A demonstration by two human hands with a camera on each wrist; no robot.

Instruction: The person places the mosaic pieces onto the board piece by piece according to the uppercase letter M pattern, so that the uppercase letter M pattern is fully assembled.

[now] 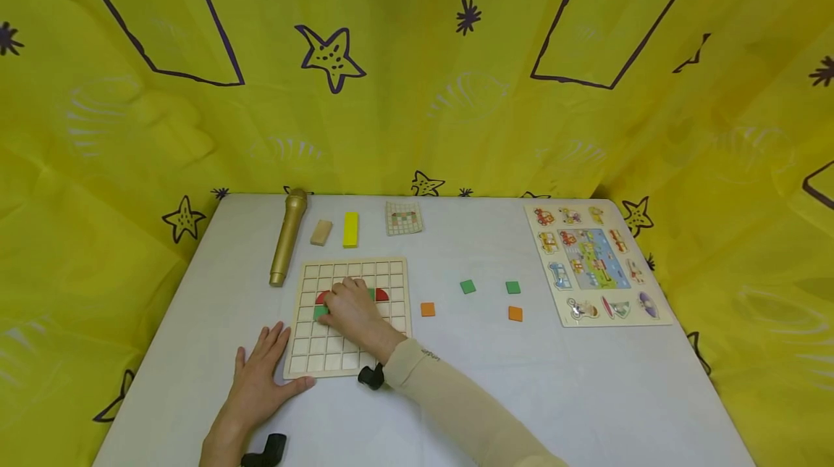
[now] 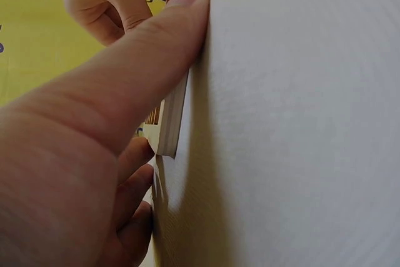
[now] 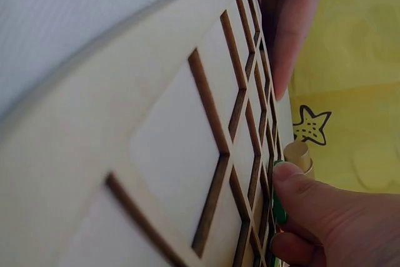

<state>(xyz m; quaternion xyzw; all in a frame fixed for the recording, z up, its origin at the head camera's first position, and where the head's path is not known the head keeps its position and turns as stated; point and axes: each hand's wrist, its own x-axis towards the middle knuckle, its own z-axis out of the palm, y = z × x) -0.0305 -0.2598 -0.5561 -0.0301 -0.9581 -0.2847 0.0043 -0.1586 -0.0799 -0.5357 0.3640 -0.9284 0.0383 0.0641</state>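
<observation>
A wooden grid board [image 1: 316,363] lies on the table with red curved tiles [image 1: 382,295] and green tiles [image 1: 371,294] in its upper middle squares. Over these squares is my right hand [image 1: 354,313], fingers curled down and hiding part of the row. In the right wrist view its thumb and a finger pinch a green tile [image 3: 279,198] at the grid. My left hand [image 1: 255,380] rests flat on the table at the board's lower left corner, fingers spread. Its thumb [image 2: 150,54] lies against the board's front edge [image 2: 173,117] in the left wrist view.
Loose green tiles [image 1: 468,286] and orange tiles [image 1: 427,309] lie right of the board. Behind it are a gold microphone [image 1: 287,239], a wooden block [image 1: 321,232], a yellow block [image 1: 350,229] and a pattern card [image 1: 404,219]. A picture puzzle [image 1: 554,302] lies far right.
</observation>
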